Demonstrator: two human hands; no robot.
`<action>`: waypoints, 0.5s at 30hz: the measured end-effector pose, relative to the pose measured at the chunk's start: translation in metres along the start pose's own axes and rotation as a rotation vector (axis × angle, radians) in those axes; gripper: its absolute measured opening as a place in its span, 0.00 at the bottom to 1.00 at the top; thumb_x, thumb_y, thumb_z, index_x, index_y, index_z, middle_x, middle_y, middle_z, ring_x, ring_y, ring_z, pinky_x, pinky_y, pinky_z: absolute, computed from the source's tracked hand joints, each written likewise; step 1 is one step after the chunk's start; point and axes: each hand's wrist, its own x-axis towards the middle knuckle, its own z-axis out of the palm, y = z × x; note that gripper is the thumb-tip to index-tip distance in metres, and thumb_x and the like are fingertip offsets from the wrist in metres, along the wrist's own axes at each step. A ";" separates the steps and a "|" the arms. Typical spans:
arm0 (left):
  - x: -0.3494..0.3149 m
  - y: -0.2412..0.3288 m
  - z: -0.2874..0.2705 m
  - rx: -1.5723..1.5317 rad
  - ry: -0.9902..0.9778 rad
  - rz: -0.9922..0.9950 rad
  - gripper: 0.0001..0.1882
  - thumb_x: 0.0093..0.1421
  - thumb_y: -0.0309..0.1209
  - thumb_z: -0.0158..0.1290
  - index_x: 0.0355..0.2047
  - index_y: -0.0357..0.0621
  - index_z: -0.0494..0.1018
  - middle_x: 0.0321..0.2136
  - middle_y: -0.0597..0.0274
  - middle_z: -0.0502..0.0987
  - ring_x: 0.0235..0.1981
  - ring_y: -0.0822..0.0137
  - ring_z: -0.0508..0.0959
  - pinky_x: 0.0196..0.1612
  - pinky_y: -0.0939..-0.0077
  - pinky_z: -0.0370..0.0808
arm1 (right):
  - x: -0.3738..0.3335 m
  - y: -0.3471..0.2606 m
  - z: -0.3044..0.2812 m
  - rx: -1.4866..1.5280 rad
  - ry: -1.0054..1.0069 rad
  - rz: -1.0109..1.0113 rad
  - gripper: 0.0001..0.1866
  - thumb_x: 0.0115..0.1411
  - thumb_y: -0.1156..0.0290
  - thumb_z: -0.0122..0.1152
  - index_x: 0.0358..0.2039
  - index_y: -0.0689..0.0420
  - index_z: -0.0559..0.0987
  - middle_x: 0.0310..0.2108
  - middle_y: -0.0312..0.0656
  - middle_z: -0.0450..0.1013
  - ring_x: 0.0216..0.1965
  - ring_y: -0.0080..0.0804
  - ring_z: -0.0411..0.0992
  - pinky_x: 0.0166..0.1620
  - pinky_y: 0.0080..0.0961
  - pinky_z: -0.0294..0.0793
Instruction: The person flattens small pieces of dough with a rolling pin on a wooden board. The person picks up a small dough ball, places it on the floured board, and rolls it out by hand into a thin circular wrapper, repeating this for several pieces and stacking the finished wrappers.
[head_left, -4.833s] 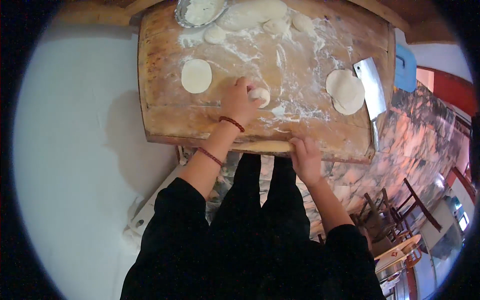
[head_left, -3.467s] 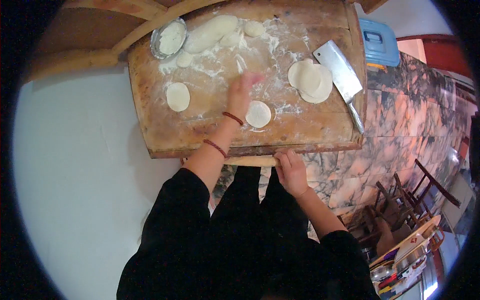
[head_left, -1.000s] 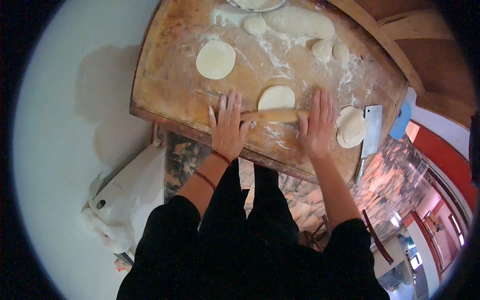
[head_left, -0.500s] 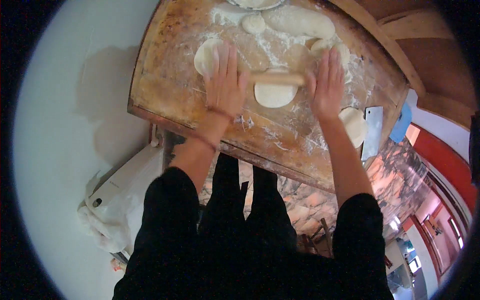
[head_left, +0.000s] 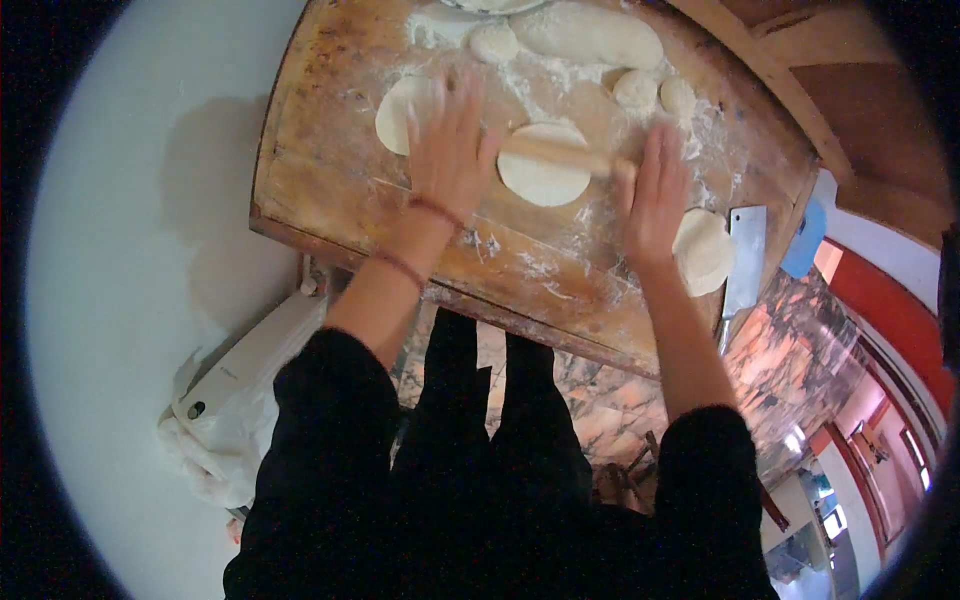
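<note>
A wooden rolling pin (head_left: pixel 560 152) lies across a flat round of dough (head_left: pixel 545 188), its right end tilted toward me. My left hand (head_left: pixel 447 150) is over the pin's left end, palm down, its blurred fingers stretched out. At the other end, my right hand (head_left: pixel 657 195) rests with straight fingers, its palm against the pin. Another dough round (head_left: pixel 393 115) lies partly under my left fingers. Beyond my right fingertips sit a small dough ball (head_left: pixel 635 92) and a second dough piece (head_left: pixel 678 97).
The floured wooden board (head_left: pixel 330 190) carries a thick dough log (head_left: pixel 590 38), a dough lump (head_left: pixel 494 43) and a bowl (head_left: pixel 495 5) at the far side. Right of my forearm lie a flat dough round (head_left: pixel 704 252) and a cleaver (head_left: pixel 745 262). A wall (head_left: pixel 130 250) stands left.
My right hand has drawn back toward me, uncovering the small dough pieces. The rolling pin has turned from nearly level to a slant, and more of the dough's far edge shows.
</note>
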 end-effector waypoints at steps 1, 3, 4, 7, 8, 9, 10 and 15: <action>-0.027 -0.001 -0.001 0.005 0.001 -0.003 0.39 0.70 0.45 0.47 0.75 0.42 0.50 0.76 0.48 0.49 0.76 0.45 0.47 0.74 0.35 0.40 | -0.033 -0.004 -0.004 0.051 -0.089 0.021 0.40 0.66 0.61 0.60 0.73 0.60 0.57 0.74 0.55 0.53 0.73 0.58 0.53 0.71 0.56 0.50; -0.099 -0.007 -0.007 -0.031 -0.180 0.023 0.38 0.70 0.43 0.47 0.74 0.40 0.50 0.75 0.46 0.51 0.76 0.43 0.49 0.74 0.36 0.42 | -0.072 -0.027 -0.024 0.023 -0.266 0.012 0.40 0.66 0.60 0.60 0.73 0.60 0.57 0.74 0.55 0.53 0.73 0.58 0.52 0.71 0.58 0.51; -0.091 -0.007 -0.007 -0.032 -0.171 0.031 0.38 0.70 0.43 0.47 0.74 0.40 0.50 0.75 0.46 0.51 0.76 0.43 0.49 0.74 0.36 0.42 | -0.057 -0.026 -0.022 0.018 -0.255 0.012 0.40 0.66 0.60 0.60 0.73 0.60 0.57 0.74 0.55 0.53 0.73 0.58 0.52 0.71 0.58 0.51; -0.042 -0.003 0.005 -0.038 0.020 -0.030 0.38 0.70 0.43 0.46 0.74 0.40 0.50 0.75 0.46 0.52 0.75 0.44 0.51 0.74 0.36 0.42 | 0.026 -0.009 -0.005 0.072 -0.041 -0.117 0.39 0.67 0.61 0.59 0.74 0.58 0.57 0.75 0.53 0.52 0.74 0.57 0.50 0.72 0.55 0.51; 0.002 -0.002 0.001 -0.121 0.075 -0.089 0.38 0.70 0.43 0.46 0.74 0.41 0.50 0.75 0.47 0.52 0.75 0.45 0.50 0.74 0.36 0.42 | 0.050 -0.003 -0.002 0.079 0.049 -0.163 0.39 0.67 0.61 0.59 0.74 0.58 0.57 0.75 0.53 0.52 0.75 0.56 0.50 0.72 0.53 0.50; 0.018 -0.003 0.001 -0.206 0.109 -0.156 0.38 0.70 0.44 0.45 0.75 0.41 0.50 0.75 0.47 0.52 0.76 0.45 0.50 0.74 0.37 0.41 | 0.042 -0.001 0.001 0.078 0.039 -0.155 0.39 0.67 0.61 0.59 0.74 0.58 0.57 0.75 0.53 0.52 0.75 0.56 0.50 0.72 0.53 0.50; 0.009 -0.004 0.005 -0.209 0.096 -0.163 0.38 0.70 0.44 0.45 0.75 0.41 0.50 0.75 0.47 0.52 0.76 0.45 0.50 0.74 0.37 0.41 | 0.035 0.001 0.000 0.042 0.002 -0.122 0.39 0.67 0.62 0.59 0.74 0.57 0.57 0.75 0.52 0.52 0.75 0.56 0.50 0.73 0.52 0.49; -0.104 0.005 -0.013 -0.112 -0.198 0.122 0.38 0.68 0.43 0.48 0.74 0.39 0.53 0.75 0.48 0.54 0.75 0.45 0.53 0.74 0.37 0.40 | -0.080 -0.001 -0.028 -0.013 -0.193 -0.075 0.29 0.65 0.68 0.58 0.66 0.57 0.68 0.69 0.52 0.63 0.65 0.51 0.63 0.67 0.49 0.58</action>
